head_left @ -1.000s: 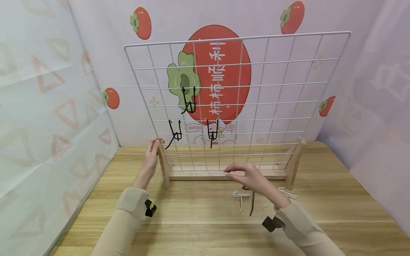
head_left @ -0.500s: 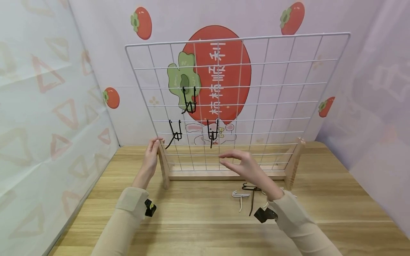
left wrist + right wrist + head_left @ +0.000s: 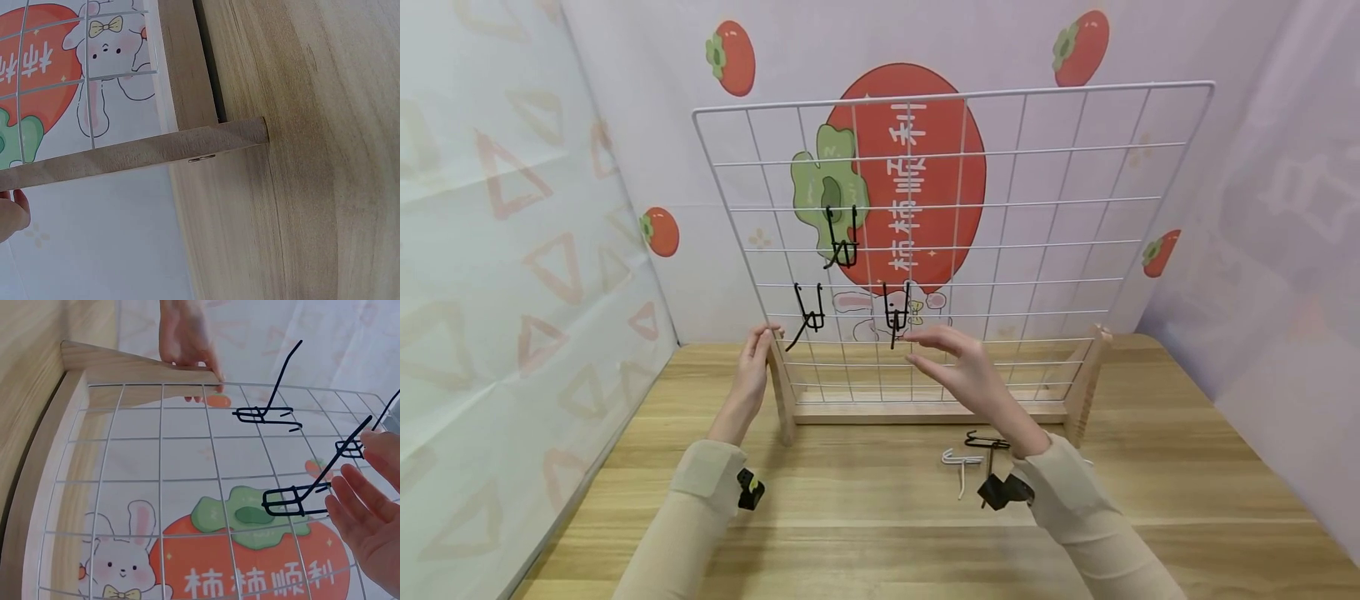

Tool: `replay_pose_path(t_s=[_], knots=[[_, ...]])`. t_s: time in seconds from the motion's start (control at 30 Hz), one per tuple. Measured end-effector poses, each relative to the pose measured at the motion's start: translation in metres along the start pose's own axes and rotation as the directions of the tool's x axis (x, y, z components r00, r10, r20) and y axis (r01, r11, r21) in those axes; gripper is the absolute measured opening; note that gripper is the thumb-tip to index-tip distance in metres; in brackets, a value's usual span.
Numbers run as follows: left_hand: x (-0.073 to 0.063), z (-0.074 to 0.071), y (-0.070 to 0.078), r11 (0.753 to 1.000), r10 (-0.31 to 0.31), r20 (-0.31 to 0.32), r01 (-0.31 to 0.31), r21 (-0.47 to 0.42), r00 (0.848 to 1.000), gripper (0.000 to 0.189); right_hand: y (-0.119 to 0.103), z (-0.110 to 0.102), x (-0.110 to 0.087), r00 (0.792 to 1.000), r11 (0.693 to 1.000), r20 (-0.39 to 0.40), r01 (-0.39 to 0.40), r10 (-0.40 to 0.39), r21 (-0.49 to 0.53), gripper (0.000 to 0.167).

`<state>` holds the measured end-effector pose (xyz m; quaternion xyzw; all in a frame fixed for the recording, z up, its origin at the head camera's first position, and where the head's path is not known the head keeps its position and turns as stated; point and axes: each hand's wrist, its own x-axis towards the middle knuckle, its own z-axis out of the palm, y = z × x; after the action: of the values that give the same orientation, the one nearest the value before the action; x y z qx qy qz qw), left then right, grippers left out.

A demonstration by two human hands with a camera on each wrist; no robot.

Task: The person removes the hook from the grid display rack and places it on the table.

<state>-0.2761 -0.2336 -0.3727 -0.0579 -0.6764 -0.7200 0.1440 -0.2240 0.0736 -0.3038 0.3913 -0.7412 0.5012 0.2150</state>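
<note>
A white wire grid panel (image 3: 955, 97) leans in a wooden stand on the table. My left hand (image 3: 751, 367) grips the stand's left wooden upright (image 3: 782, 396) near its top. Three black wire hooks hang on the grid: an upper hook (image 3: 845, 252), a lower left hook (image 3: 812, 319) and a lower right hook (image 3: 896, 319). Just right of the lower right hook is my right hand (image 3: 966, 367), thumb and fingers apart, holding nothing. In the right wrist view, its fingertips (image 3: 340, 487) are close to that hook's upper end; contact cannot be told.
On the table before the stand lie a white hook (image 3: 962, 459) and a black hook (image 3: 987, 442), partly covered by the right wrist camera (image 3: 1000, 492). Another white piece shows barely past the right sleeve. A printed cloth (image 3: 1030, 50) hangs behind the grid.
My right hand has moved up and left, from the grid's bottom edge to beside the lower right hook, staying unclosed. The left hand keeps its place on the upright.
</note>
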Motion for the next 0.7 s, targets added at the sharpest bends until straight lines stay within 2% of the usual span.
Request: replay_pose_path(t_s=[0.7], knots=[[0.000,0.000,0.000,1.000,0.011,0.003,-0.011,-0.005,1.000,0.014,0.003,0.011,0.012,0.999,0.999,0.017,-0.040,0.040,-0.027,0.026]])
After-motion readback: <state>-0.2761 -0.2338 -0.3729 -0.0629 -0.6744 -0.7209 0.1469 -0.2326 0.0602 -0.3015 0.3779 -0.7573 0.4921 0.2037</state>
